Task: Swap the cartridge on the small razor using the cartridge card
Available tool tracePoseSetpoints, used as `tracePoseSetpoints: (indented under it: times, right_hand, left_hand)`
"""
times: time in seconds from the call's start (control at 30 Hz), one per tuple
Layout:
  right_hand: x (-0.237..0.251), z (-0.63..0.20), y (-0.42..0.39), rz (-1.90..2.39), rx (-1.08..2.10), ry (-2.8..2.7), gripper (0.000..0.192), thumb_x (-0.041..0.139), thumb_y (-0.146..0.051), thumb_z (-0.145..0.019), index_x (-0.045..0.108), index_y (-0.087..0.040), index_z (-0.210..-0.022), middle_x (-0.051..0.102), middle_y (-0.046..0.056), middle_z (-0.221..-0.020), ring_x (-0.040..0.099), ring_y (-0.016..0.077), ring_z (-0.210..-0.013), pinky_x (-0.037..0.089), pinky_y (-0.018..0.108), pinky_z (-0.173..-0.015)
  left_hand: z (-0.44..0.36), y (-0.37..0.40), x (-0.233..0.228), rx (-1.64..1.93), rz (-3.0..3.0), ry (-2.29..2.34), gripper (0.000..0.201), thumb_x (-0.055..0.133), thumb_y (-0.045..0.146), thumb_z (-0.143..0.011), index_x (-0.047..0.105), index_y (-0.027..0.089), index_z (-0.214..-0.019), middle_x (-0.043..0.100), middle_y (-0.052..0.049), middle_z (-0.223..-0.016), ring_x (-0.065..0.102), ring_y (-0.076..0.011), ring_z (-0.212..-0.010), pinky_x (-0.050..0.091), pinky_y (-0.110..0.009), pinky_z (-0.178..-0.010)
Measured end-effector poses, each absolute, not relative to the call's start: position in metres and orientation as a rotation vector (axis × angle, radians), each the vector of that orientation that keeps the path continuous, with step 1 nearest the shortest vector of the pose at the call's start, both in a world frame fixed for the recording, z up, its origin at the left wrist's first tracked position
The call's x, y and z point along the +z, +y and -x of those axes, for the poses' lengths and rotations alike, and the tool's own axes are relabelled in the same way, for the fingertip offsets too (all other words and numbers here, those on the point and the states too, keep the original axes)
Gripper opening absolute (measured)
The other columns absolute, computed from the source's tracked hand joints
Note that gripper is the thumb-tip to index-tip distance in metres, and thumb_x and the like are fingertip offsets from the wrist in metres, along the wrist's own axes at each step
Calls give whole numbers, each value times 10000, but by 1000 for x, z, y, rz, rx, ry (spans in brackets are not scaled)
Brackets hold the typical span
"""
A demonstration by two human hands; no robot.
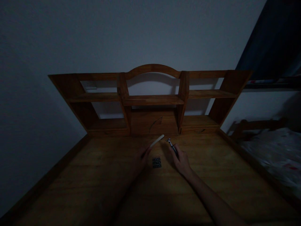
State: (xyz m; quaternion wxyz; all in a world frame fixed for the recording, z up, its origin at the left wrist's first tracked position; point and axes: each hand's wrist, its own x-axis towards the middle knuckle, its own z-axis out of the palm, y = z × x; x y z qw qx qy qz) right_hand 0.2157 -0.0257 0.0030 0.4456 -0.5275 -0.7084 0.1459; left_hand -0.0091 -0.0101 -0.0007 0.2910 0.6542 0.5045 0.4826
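Observation:
In the head view my left hand is closed around the lower end of a long pale strip; its kind cannot be made out. The strip slants up to the right above the desk. My right hand grips a razor by its dark handle. Its shiny metal head points up and left, close to the strip's tip but apart from it. Between my hands, a small black block with three rows and shiny spots lies on the desk; it looks like a pack of razor cartridges.
The wooden desk carries a wooden shelf unit along its back edge, against the wall. Raised rims run along the desk's sides. On the right are a dark curtain and a pile in clear plastic. The light is dim.

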Motion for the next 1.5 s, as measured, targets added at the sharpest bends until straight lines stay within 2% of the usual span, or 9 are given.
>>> tracePoseSetpoints:
  times: [0.17, 0.63, 0.8, 1.2, 1.5]
  right_hand:
    - [2, -217, -28, 1278, 335, -1737, 240, 424, -405, -948, 535, -201, -891, 540, -14, -613, 547, 148, -531, 350, 239, -538]
    - [3, -214, -27, 1299, 268, -1733, 220, 440, -384, -938, 551, -200, -891, 571, -4, -621, 565, 151, -534, 363, 234, -527]
    - [4, -213, -27, 1311, 254, -1744, 230, 436, -391, -934, 551, -202, -874, 554, -11, -593, 553, 146, -504, 351, 235, -506]
    - [2, -213, -25, 1326, 245, -1750, 248, 433, -405, -932, 534, -203, -829, 545, -19, -578, 545, 140, -491, 332, 232, -501]
    - [2, -214, -25, 1301, 252, -1772, 242, 429, -390, -932, 538, -203, -823, 568, -10, -601, 553, 145, -503, 335, 237, -514]
  left_hand:
    - [11, -9, 0, 1205, -1774, 1372, 381, 510, 477, -877, 669, 246, -1135, 698, -20, -1122, 636, -251, -1064, 486, -442, -979]
    - [11, -5, -4, 1320, -1556, 1402, 387, 539, 478, -862, 661, 243, -1144, 665, -33, -1187, 602, -237, -1129, 465, -418, -1008]
    - [8, -5, -6, 1221, -1622, 1325, 356, 588, 467, -830, 689, 250, -1093, 679, -29, -1158, 618, -245, -1106, 472, -428, -1002]
    - [10, 0, -2, 1236, -1496, 1276, 426, 575, 504, -826, 688, 200, -1102, 703, -53, -1105, 645, -266, -1049, 508, -436, -938]
    - [7, -7, 8, 1176, -1523, 1271, 425, 543, 503, -843, 679, 210, -1118, 703, -32, -1110, 642, -247, -1055, 507, -403, -937]
